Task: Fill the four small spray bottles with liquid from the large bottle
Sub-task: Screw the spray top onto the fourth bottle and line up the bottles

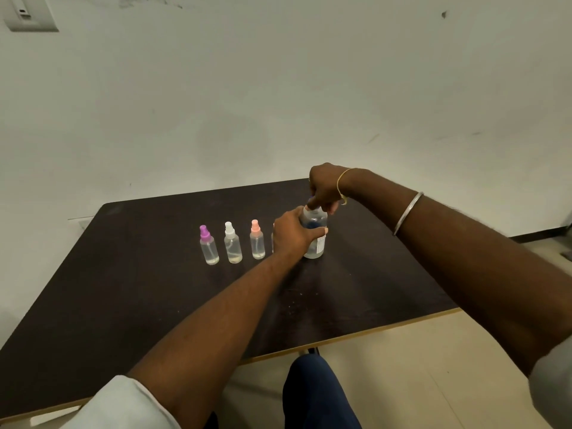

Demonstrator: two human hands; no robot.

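The large clear bottle (316,243) stands upright on the dark table (130,289). My left hand (292,232) grips its body from the left. My right hand (325,188) comes down from above and pinches the cap at its neck. To the left stands a row of small clear spray bottles: one with a purple top (209,247), one with a white top (232,244), one with a pink top (257,241). A fourth small bottle (273,239) shows only as a sliver behind my left hand. Each visible small bottle has a little liquid at the bottom.
The table's light wooden front edge (371,331) runs diagonally below my arms. A pale wall rises behind the table. My knee in dark blue trousers (315,394) shows under the edge, over a beige floor at the right.
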